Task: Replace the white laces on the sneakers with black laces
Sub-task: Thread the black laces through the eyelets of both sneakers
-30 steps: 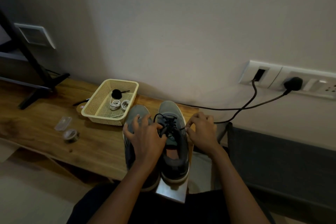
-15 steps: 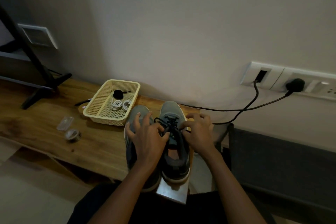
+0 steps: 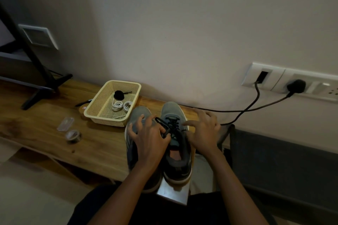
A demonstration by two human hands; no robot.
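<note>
One long wooden bench (image 3: 54, 139) is running along the wall, carrying everything else. At its far left end a black stand (image 3: 39, 80) is planting its feet on the wood. Two grey sneakers are sitting side by side at the bench's right end with toes pointing at the wall, the left sneaker (image 3: 140, 114) touching the right sneaker (image 3: 172, 108), and their heels are overhanging the near edge above a shiny metal piece (image 3: 173, 194). The left hand (image 3: 150, 142) is lying over the left sneaker, its thumb and forefinger pinching a loop of the black lace (image 3: 171, 124) that is crossing the right sneaker's eyelets. The right hand (image 3: 204, 131) is hovering just beside that sneaker's right edge, fingers spreading wide and gripping nothing, its forefinger reaching toward the lacing. A cream basket (image 3: 99, 113) is standing just left of the toes, holding coiled white laces (image 3: 121, 105) and, behind them, a rolled black lace (image 3: 119, 95). Near the bench's front, well apart from the basket, a roll of tape (image 3: 73, 135) and a clear plastic piece (image 3: 65, 124) are lying close together.
</note>
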